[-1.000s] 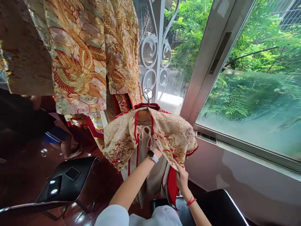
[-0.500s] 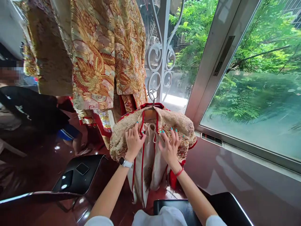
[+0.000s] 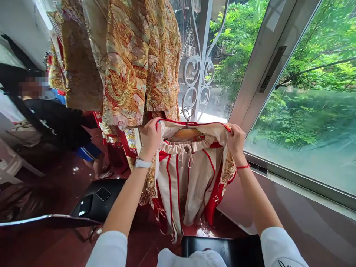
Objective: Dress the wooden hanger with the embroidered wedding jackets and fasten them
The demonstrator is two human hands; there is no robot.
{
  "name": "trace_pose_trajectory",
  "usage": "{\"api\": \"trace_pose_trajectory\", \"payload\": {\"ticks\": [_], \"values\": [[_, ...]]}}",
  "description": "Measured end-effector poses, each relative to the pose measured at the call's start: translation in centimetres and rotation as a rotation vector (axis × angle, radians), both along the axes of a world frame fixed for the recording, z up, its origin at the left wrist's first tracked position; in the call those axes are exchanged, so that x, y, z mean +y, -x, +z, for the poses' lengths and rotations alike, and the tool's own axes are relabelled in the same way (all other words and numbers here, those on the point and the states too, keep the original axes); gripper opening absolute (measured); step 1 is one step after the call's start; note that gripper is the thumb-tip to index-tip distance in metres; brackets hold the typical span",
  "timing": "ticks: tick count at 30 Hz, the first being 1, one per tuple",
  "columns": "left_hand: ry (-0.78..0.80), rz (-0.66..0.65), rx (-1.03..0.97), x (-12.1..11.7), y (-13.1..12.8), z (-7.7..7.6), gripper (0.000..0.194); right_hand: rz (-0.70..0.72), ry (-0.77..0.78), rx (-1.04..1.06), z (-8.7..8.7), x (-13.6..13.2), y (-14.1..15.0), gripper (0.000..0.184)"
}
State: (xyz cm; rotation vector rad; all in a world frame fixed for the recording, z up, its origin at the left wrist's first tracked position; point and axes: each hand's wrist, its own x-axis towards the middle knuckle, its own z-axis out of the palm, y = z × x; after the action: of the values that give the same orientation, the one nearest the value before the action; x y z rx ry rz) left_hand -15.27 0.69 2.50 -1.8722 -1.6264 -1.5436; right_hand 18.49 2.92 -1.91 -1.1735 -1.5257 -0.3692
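Observation:
A cream and gold jacket point(image 3: 230, 171) with red edging hangs on a wooden hanger point(image 3: 189, 132), its front spread wide. My left hand point(image 3: 151, 139) is closed around the left front edge. On the opposite side my right hand point(image 3: 236, 141) grips the other front edge, fingers curled over the red trim. Between them shows a cream skirt point(image 3: 191, 185) with red stripes and a gathered waistband, hanging inside the jacket. A tied drawstring point(image 3: 187, 154) dangles from the waistband's middle. Parts of both sets of fingers are hidden by cloth.
Gold embroidered garments point(image 3: 126, 79) hang at upper left, beside a window frame point(image 3: 251, 74) and scrolled metal grille point(image 3: 191, 70). A black chair point(image 3: 219, 246) stands before me. Another chair point(image 3: 111, 196) holds two dark flat devices. A person point(image 3: 58, 122) bends at far left.
Both hands have moved apart from the jacket's chest, where their fingers were spread, and now grip its front edges. The jacket front is pulled open, exposing the skirt's waistband.

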Motion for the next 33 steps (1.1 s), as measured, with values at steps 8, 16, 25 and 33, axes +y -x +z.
{"api": "trace_pose_trajectory", "payload": {"ticks": [8, 16, 25, 33], "values": [[0.314, -0.448, -0.014, -5.1, 3.2, -5.5, 0.05, 0.154, 0.168, -0.136, -5.2, -2.5, -1.6, 0.038], [0.266, -0.231, -0.251, -3.5, 9.6, -9.7, 0.058, 0.45, 0.386, 0.415, -7.7, 0.2, -4.7, 0.067], [0.312, -0.282, -0.528, 0.0, 11.5, -9.0, 0.054, 0.454, 0.436, 0.625, -6.2, 3.8, -6.3, 0.043], [0.372, -0.296, -0.77, -0.2, 10.9, -15.1, 0.047, 0.599, 0.888, 0.582, -7.4, 5.8, -6.8, 0.03]]}}
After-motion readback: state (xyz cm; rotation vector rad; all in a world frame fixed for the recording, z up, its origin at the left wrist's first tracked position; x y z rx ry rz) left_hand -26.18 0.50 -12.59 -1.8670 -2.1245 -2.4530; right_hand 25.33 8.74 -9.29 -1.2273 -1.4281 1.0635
